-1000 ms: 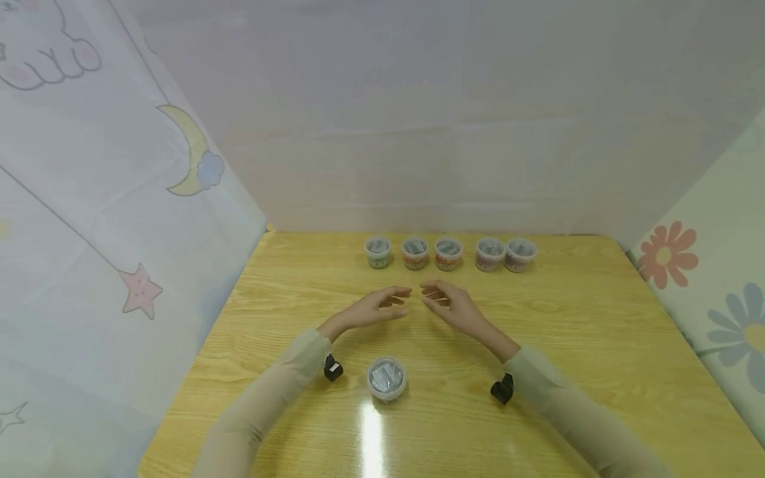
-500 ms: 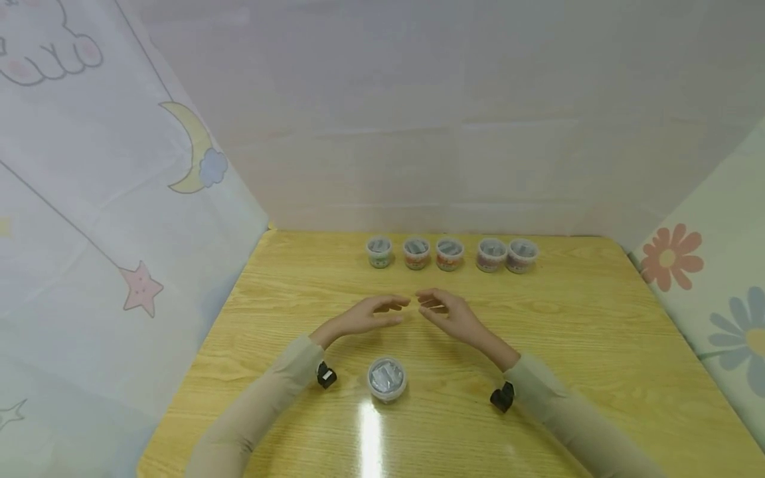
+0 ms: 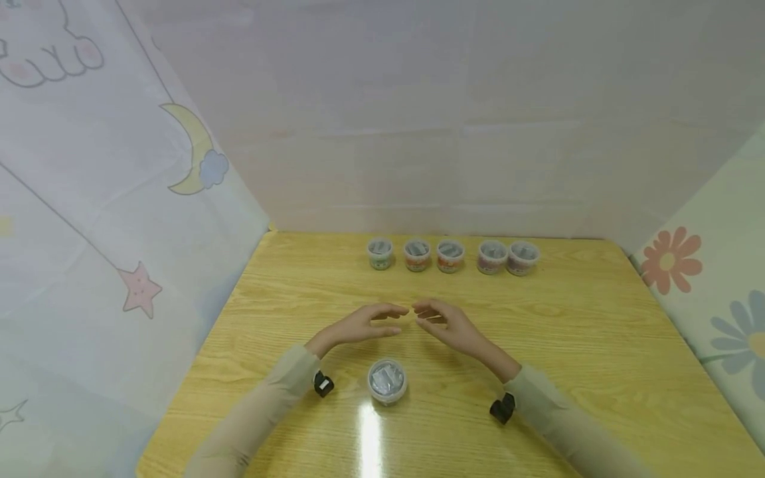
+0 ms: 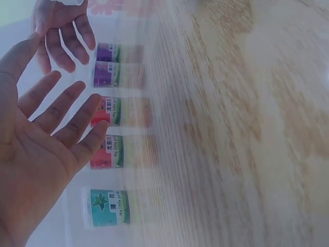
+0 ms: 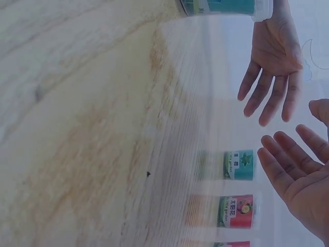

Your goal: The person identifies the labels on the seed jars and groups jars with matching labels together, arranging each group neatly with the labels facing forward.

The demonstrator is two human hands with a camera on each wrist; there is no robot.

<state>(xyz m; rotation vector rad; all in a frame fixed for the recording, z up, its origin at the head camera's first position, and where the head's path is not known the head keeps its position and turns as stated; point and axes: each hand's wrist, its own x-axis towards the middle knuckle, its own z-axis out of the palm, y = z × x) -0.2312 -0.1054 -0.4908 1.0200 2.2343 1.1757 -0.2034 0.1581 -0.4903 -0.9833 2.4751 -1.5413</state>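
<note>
My left hand and right hand hover over the middle of the table with relaxed fingers. Their fingertips face each other across a small gap, and neither holds anything. In the left wrist view, my left hand shows its palm and spread fingers. A clear-rimmed tub with a grey packet inside stands nearer the body, between the forearms. Part of a teal-labelled tub shows at the top of the right wrist view.
Along the table's far edge stand several small tubs in a row: one teal, two red, including this red tub, and two purple, including this purple tub. Printed cloth surrounds the wooden table at back and sides.
Both hands have drawn back a little toward the body, and their fingertips have come slightly closer together. The tubs have stayed in place.
</note>
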